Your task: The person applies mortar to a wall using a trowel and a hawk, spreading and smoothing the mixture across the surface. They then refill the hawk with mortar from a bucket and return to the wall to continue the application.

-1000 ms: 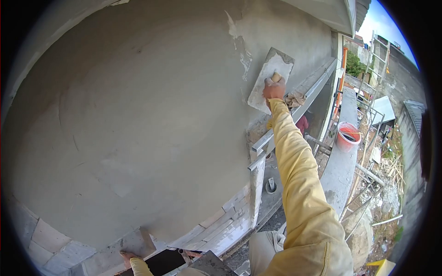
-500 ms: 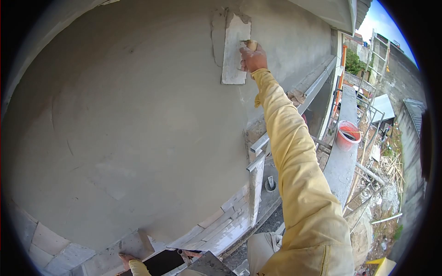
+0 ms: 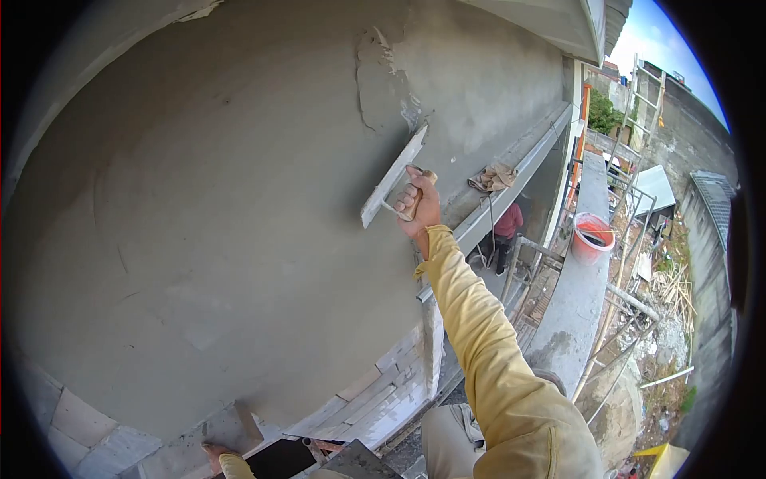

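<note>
Trowel (image 3: 392, 188) tilted on edge against the plastered wall (image 3: 239, 199), right hand (image 3: 420, 206) fisted round its wooden handle; best kept at a shallow angle, steady pressure, toward the rough patch (image 3: 383, 72) at twelve o'clock.

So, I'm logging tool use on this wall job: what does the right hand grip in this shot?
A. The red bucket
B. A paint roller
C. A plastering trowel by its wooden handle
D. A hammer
C: the right hand is closed around the wooden handle of a flat trowel, whose blade edge meets the grey plastered wall; the red bucket stands apart on the ledge.
</note>
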{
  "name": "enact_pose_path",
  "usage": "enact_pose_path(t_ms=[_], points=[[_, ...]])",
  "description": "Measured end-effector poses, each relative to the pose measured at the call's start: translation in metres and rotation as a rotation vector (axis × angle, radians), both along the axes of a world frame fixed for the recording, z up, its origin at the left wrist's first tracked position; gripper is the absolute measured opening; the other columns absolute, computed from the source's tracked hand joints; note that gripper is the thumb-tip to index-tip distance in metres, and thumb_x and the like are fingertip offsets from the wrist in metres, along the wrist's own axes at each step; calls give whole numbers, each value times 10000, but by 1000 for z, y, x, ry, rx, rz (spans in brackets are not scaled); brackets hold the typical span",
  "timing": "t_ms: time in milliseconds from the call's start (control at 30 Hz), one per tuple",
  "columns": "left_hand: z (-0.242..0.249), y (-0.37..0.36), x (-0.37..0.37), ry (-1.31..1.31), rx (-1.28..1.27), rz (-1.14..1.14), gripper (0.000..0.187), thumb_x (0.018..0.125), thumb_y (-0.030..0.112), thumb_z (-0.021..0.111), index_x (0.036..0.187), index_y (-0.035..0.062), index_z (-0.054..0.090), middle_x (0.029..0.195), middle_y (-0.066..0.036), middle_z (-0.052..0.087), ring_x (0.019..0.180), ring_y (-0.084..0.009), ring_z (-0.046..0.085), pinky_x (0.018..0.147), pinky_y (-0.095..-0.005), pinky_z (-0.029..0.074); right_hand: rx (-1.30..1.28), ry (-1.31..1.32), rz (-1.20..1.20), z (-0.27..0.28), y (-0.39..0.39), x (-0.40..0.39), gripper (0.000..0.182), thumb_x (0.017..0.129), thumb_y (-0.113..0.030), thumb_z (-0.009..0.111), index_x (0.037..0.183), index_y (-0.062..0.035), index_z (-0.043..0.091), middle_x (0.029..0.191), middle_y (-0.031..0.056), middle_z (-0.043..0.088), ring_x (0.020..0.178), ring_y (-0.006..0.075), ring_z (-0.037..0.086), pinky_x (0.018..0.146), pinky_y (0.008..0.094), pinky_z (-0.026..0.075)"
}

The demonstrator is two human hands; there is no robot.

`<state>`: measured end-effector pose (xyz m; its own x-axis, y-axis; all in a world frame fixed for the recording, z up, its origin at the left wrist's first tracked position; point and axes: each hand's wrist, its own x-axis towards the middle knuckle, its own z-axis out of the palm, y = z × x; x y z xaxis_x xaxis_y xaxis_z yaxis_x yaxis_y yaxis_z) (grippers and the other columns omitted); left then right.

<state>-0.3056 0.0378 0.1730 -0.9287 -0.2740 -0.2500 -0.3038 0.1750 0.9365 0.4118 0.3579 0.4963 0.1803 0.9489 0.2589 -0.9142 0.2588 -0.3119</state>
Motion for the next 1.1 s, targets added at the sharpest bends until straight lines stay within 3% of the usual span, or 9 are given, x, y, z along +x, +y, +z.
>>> enact_pose_path(t_ms=[100,167,267,600,667,700,767,967,1100], points=[[21,1,14,-25,-412,-63,768,782,620,680,1112,-72,639,1066,-176,688,929,-328,662,840,-409,528,65,57,41,19,5,-25,256,843,-131,566,1098,-146,560,605,-57,442,447,94,412,435,285,388],[35,-1,52,30,63,4,789,775,600,702,1131,-98,612,1049,-180,690,913,-334,666,826,-413,538,95,59,61,45,5,-25,255,842,-131,568,1096,-148,560,600,-56,436,442,95,407,435,284,387],[16,10,27,11,194,133,769,758,558,745,1101,-113,591,1035,-181,690,904,-338,670,813,-421,546,146,43,72,91,4,-28,236,841,-124,571,1076,-136,555,583,-52,422,443,100,404,440,283,389],[8,-7,6,46,143,61,766,738,539,779,1080,-96,520,1035,-199,675,895,-332,667,778,-425,558,253,-96,64,176,12,-22,154,842,-102,562,993,-110,538,587,-55,423,455,96,404,448,276,380],[22,-68,-61,-984,1045,-74,810,739,538,779,1127,-91,446,1054,-206,661,893,-327,663,778,-424,561,285,-162,85,197,6,-25,142,846,-104,563,986,-109,539,590,-56,426,453,95,401,448,276,378],[-9,-44,-54,-986,1042,-72,810,739,538,779,1127,-91,446,1054,-206,661,893,-327,663,778,-424,561,298,-247,62,207,3,-29,131,848,-107,569,975,-108,539,595,-55,430,455,93,401,449,277,376],[115,12,123,-53,130,164,850,729,533,789,1149,-81,378,1044,-214,651,880,-330,660,775,-424,565,341,-398,39,220,0,-37,180,848,-112,590,1023,-97,548,614,-45,443,462,94,407,452,278,372],[30,5,42,-35,263,-16,855,714,516,805,1152,-72,364,1054,-220,623,906,-341,649,787,-441,568,343,-767,-41,232,-30,-74,420,826,-77,609,1233,-39,513,633,-14,448,473,108,407,463,290,382],[56,3,72,-58,74,109,862,713,511,808,1159,-75,361,1073,-225,613,920,-347,646,790,-454,567,492,-1035,-31,221,-66,-126,237,806,-112,623,1017,-15,576,616,23,506,461,125,469,457,299,425]])
